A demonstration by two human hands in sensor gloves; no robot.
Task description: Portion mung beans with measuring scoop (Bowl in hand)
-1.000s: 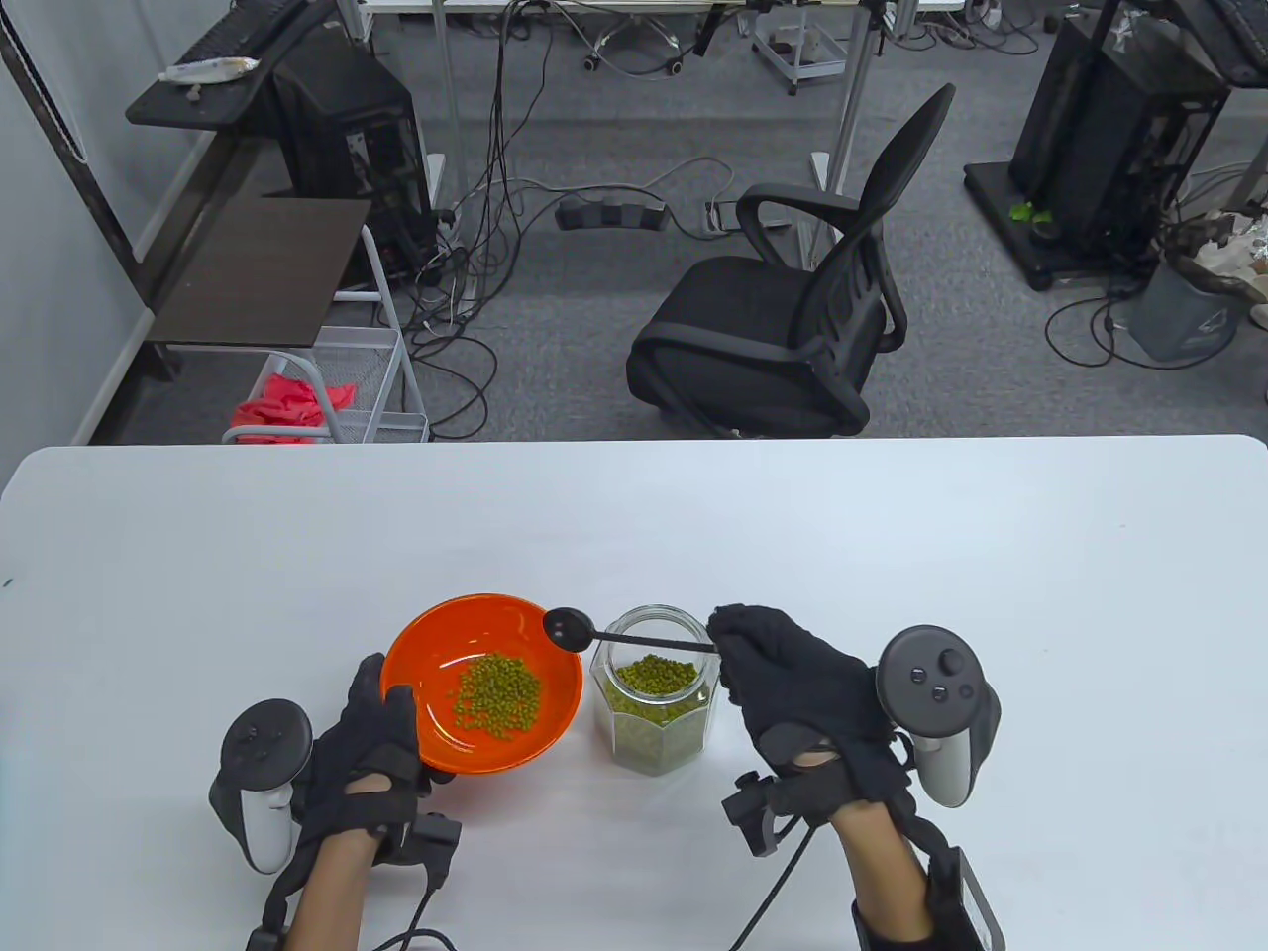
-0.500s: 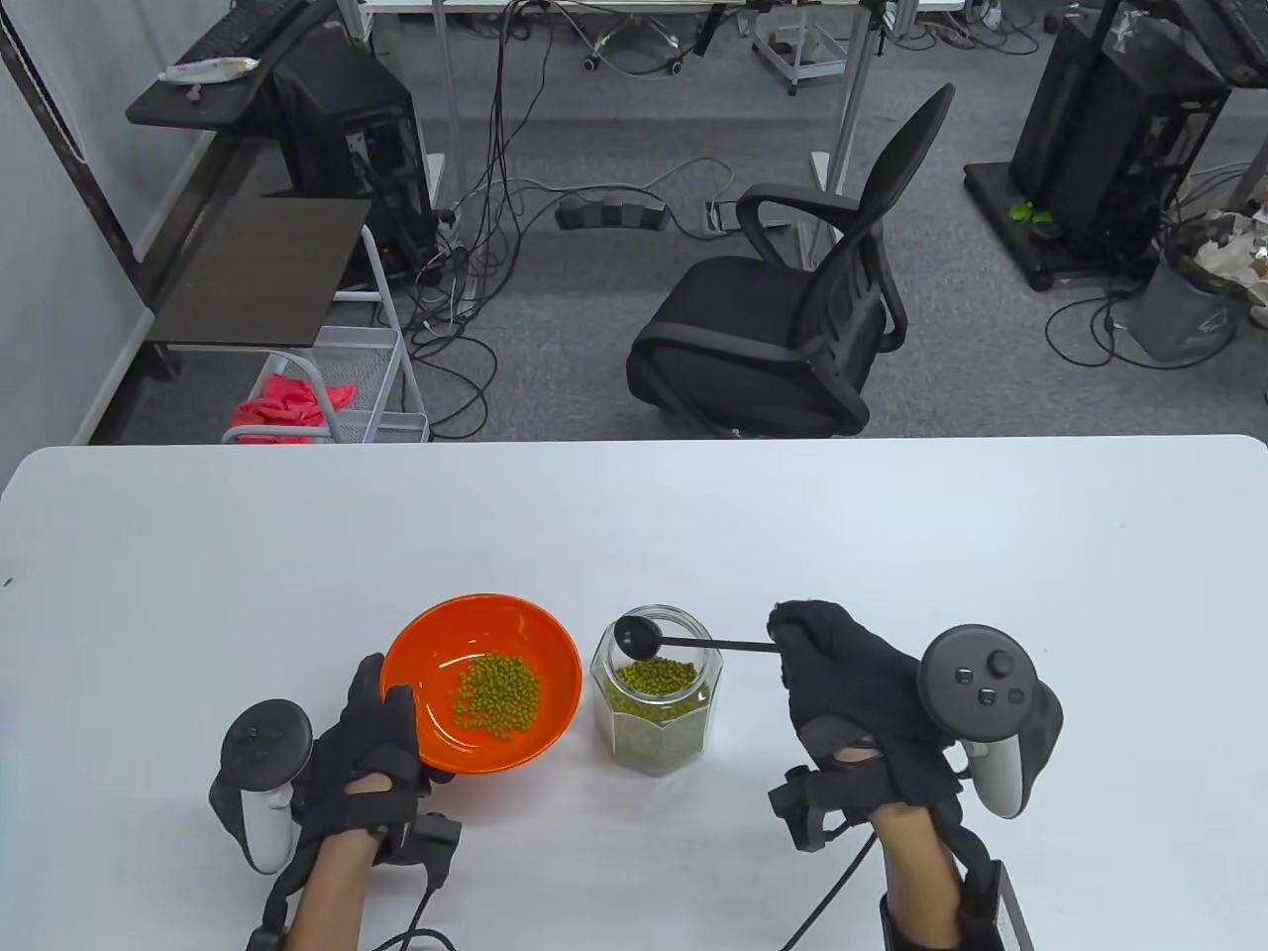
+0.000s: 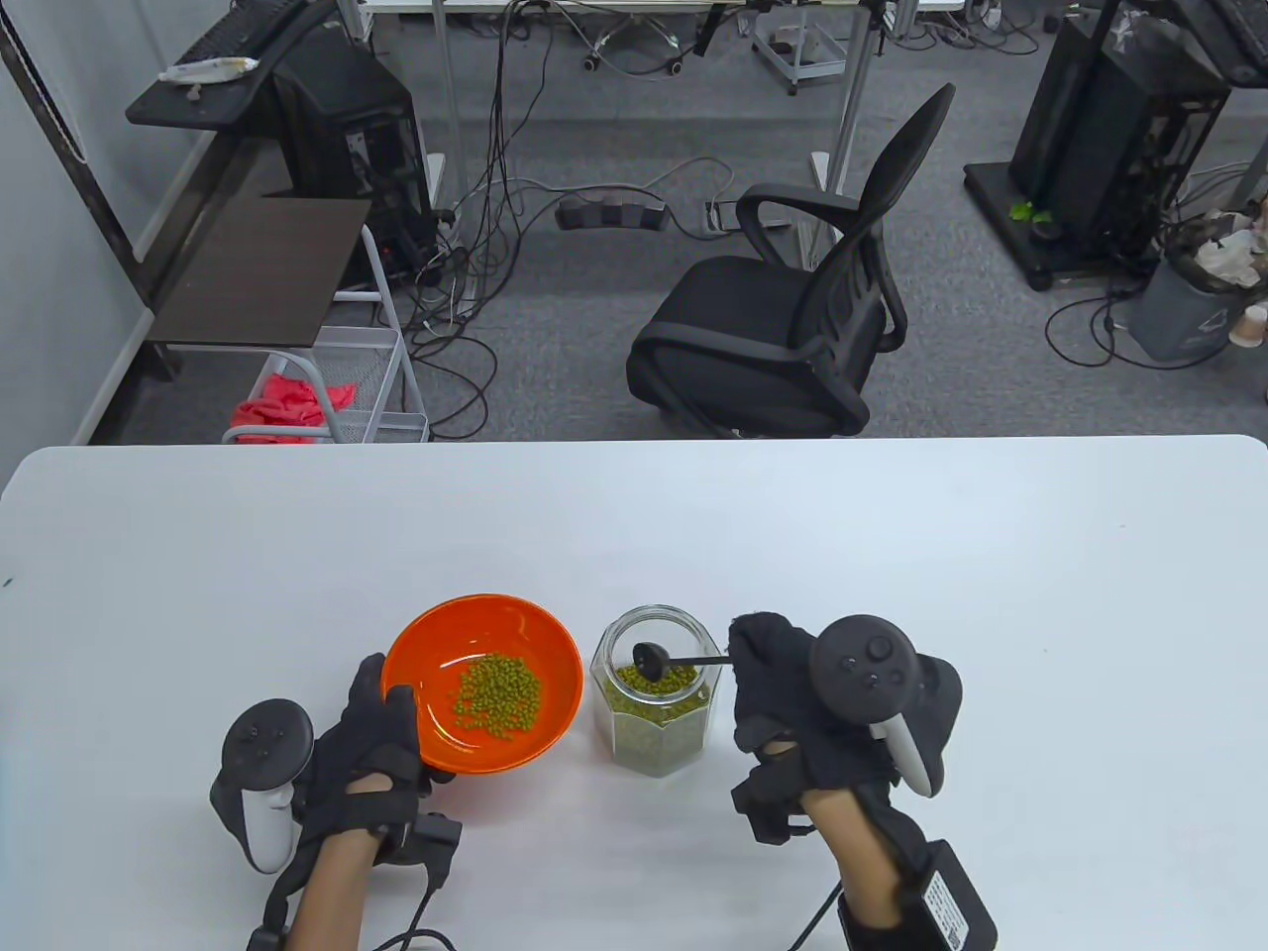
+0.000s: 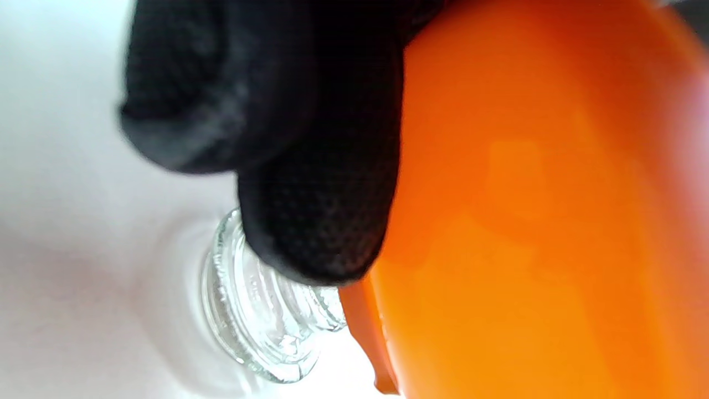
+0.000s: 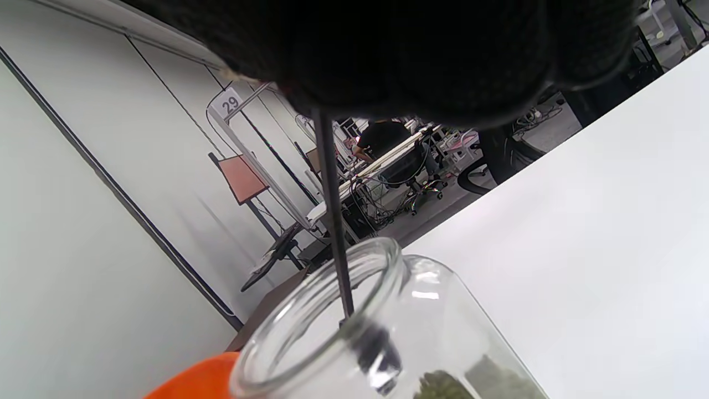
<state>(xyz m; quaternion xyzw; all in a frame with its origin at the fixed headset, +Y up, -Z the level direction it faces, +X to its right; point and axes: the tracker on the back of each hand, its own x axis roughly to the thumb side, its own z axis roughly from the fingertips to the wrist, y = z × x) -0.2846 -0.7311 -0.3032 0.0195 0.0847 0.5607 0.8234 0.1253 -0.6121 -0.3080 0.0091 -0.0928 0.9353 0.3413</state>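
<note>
1. your left hand (image 3: 371,748) grips the near rim of the orange bowl (image 3: 482,682), which sits tilted above the surface (image 3: 892,555); let that grip slacken and the small heap of beans (image 3: 497,695) inside could slide out.
2. your right hand (image 3: 792,693) pinches the handle of the black scoop (image 3: 651,658), whose head is down inside the glass jar (image 3: 654,703) just beside the bowl, over green beans filling the lower part.
3. the jar stands free, its mouth narrow; catch the handle on the rim lifting out and you may tip the jar or spill beans.
4. an overfilled scoop could shed beans between jar and bowl.
</note>
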